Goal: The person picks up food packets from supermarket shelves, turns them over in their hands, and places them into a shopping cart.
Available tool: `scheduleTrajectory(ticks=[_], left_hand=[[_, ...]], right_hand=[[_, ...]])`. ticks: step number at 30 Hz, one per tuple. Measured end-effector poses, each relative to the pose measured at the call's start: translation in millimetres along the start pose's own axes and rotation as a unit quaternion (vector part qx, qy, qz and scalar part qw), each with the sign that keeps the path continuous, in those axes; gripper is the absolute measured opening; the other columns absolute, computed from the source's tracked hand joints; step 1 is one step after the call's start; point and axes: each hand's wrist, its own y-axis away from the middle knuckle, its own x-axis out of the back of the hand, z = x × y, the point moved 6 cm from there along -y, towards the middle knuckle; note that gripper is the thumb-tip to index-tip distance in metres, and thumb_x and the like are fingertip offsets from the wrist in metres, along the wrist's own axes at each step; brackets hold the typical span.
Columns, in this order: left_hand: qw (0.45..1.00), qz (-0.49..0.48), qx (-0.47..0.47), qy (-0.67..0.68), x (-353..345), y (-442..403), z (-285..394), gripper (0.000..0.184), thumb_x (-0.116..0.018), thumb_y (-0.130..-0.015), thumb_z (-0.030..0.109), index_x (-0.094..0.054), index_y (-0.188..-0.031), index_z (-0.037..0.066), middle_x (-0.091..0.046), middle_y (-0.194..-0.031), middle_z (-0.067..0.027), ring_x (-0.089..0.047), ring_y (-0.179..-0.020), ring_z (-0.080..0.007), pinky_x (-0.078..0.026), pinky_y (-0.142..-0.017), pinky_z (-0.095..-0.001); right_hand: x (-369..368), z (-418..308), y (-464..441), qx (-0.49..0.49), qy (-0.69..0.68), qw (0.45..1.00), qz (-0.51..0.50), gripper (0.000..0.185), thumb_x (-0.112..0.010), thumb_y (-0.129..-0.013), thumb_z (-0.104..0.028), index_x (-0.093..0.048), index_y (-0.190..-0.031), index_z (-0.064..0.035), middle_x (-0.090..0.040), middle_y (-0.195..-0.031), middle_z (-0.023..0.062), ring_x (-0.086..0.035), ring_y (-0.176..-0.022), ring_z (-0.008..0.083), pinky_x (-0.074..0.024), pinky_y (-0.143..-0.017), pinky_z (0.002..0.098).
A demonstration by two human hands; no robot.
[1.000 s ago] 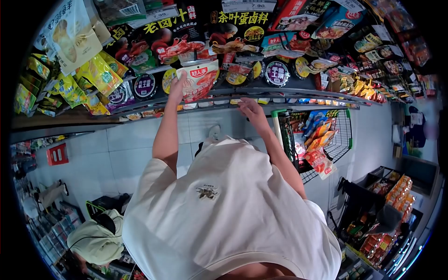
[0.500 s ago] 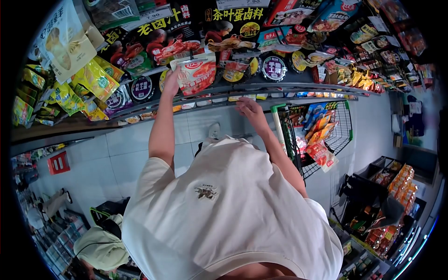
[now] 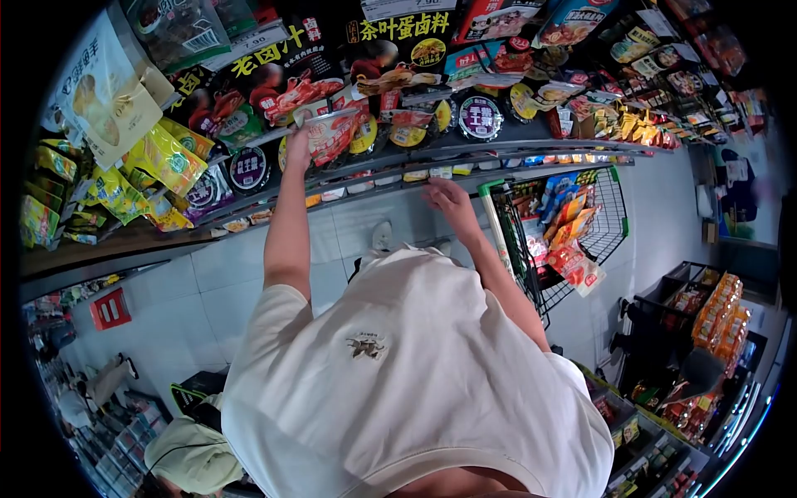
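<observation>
A red and white food pouch (image 3: 332, 139) is gripped along its left side by my left hand (image 3: 297, 151), at the front of the shelf. The pouch is tilted, and its front is seen at a slant. Round lidded tubs with purple labels (image 3: 480, 118) and yellow labels (image 3: 363, 139) stand close by. My right hand (image 3: 451, 202) hangs in front of the shelf's lower edge with nothing in it, its fingers loosely bent and apart. To its right is a shopping cart (image 3: 614, 207) with several colourful packets (image 3: 573, 220) inside.
Large black seasoning packs (image 3: 290, 79) line the back of the shelf (image 3: 531, 149). Yellow packets (image 3: 170, 158) hang at the left. A red basket (image 3: 110, 310) is on the tiled floor. Another person's light clothing (image 3: 195, 452) shows at lower left. Orange packets (image 3: 718, 319) are stacked at right.
The pouch has tilted away from me and shifted slightly left and down in view, still in my left hand. My right hand has barely moved. The view has shifted slightly.
</observation>
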Motion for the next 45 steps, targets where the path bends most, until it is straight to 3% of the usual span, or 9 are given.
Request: scheduleTrajectory(ticks=[7,13,25,29,31,34,39,44,45], left_hand=[[0.988,0.035,-0.033,-0.145,23.2,-26.0,-9.5,0.032,-0.065,-0.095,0.030,-0.065,-0.103,0.000,-0.063,-0.104,-0.0066,-0.053,-0.092,-0.0173,-0.041,-0.088,-0.0317],[0.993,0.010,0.017,-0.114,3.8,-20.8,-7.9,0.053,-0.057,-0.100,0.022,-0.039,-0.146,0.002,-0.043,-0.148,-0.0161,-0.047,-0.130,-0.0299,-0.040,-0.107,-0.0407],[0.977,0.057,-0.070,-0.193,-1.4,-36.5,-4.4,0.050,-0.055,-0.086,0.006,-0.046,-0.132,-0.012,-0.053,-0.134,-0.0252,-0.055,-0.114,-0.0330,-0.041,-0.102,-0.0403],[0.970,0.147,-0.058,-0.187,-2.6,-6.4,-5.7,0.056,-0.061,-0.096,0.028,-0.048,-0.134,-0.011,-0.056,-0.132,-0.0241,-0.056,-0.118,-0.0311,-0.041,-0.101,-0.0402],[0.976,0.080,-0.153,-0.130,8.2,-14.3,-11.6,0.046,-0.059,-0.096,0.025,-0.054,-0.125,-0.011,-0.062,-0.120,-0.0197,-0.059,-0.098,-0.0271,-0.044,-0.090,-0.0391],[0.953,0.171,-0.138,-0.208,-6.7,28.3,-5.3,0.053,-0.059,-0.099,0.030,-0.049,-0.136,-0.006,-0.058,-0.127,-0.0217,-0.058,-0.107,-0.0289,-0.046,-0.092,-0.0386],[0.966,0.176,-0.036,-0.186,9.6,66.5,-57.7,0.063,-0.054,-0.102,0.036,-0.026,-0.154,0.013,-0.045,-0.145,-0.0183,-0.057,-0.122,-0.0329,-0.049,-0.098,-0.0427],[0.959,0.039,0.125,-0.253,55.5,112.4,-155.4,0.058,-0.055,-0.101,0.039,-0.034,-0.149,0.016,-0.055,-0.132,-0.0121,-0.066,-0.106,-0.0286,-0.053,-0.082,-0.0423],[0.939,0.007,0.175,-0.297,66.9,129.1,-176.0,0.056,-0.056,-0.100,0.039,-0.036,-0.147,0.016,-0.057,-0.129,-0.0109,-0.066,-0.103,-0.0271,-0.053,-0.080,-0.0424]], right_hand=[[27.9,15.6,14.0,0.024,0.019,0.999,0.029,0.033,-0.051,-0.101,-0.012,-0.055,-0.132,-0.0024,-0.065,-0.120,0.0084,-0.064,-0.107,0.0178,-0.0504,-0.092,0.0312],[60.7,18.3,37.1,0.045,-0.014,0.993,0.113,0.030,-0.054,-0.097,-0.009,-0.060,-0.123,0.0023,-0.067,-0.110,0.0092,-0.065,-0.098,0.0165,-0.0515,-0.087,0.0291],[161.0,33.8,105.4,0.074,-0.150,0.937,0.305,0.029,-0.049,-0.098,-0.005,-0.058,-0.125,0.0028,-0.066,-0.113,0.0121,-0.066,-0.100,0.0182,-0.0532,-0.090,0.0321],[213.3,60.4,139.9,0.106,-0.203,0.886,0.403,0.028,-0.048,-0.099,-0.006,-0.057,-0.125,0.0023,-0.067,-0.115,0.0154,-0.070,-0.099,0.0221,-0.0559,-0.087,0.0320],[238.1,73.7,161.0,0.113,-0.220,0.861,0.444,0.030,-0.050,-0.099,-0.009,-0.056,-0.126,0.0010,-0.067,-0.114,0.0157,-0.071,-0.095,0.0219,-0.0558,-0.083,0.0306],[283.7,107.2,190.0,0.143,-0.280,0.814,0.488,0.031,-0.052,-0.099,-0.011,-0.053,-0.127,0.0023,-0.065,-0.116,0.0177,-0.070,-0.099,0.0261,-0.0570,-0.081,0.0317],[343.3,166.3,246.0,0.152,-0.298,0.709,0.620,0.041,-0.049,-0.099,-0.006,-0.035,-0.135,0.0067,-0.058,-0.125,0.0270,-0.067,-0.105,0.0354,-0.0597,-0.082,0.0376],[416.9,230.4,319.5,0.088,-0.128,0.561,0.813,0.046,-0.055,-0.090,-0.004,-0.039,-0.133,0.0047,-0.053,-0.099,0.0090,-0.056,-0.079,0.0179,-0.0529,-0.064,0.0314],[431.9,237.9,336.1,0.037,-0.062,0.545,0.835,0.051,-0.060,-0.087,-0.008,-0.041,-0.132,0.0046,-0.054,-0.104,0.0120,-0.057,-0.085,0.0222,-0.0522,-0.073,0.0361]])
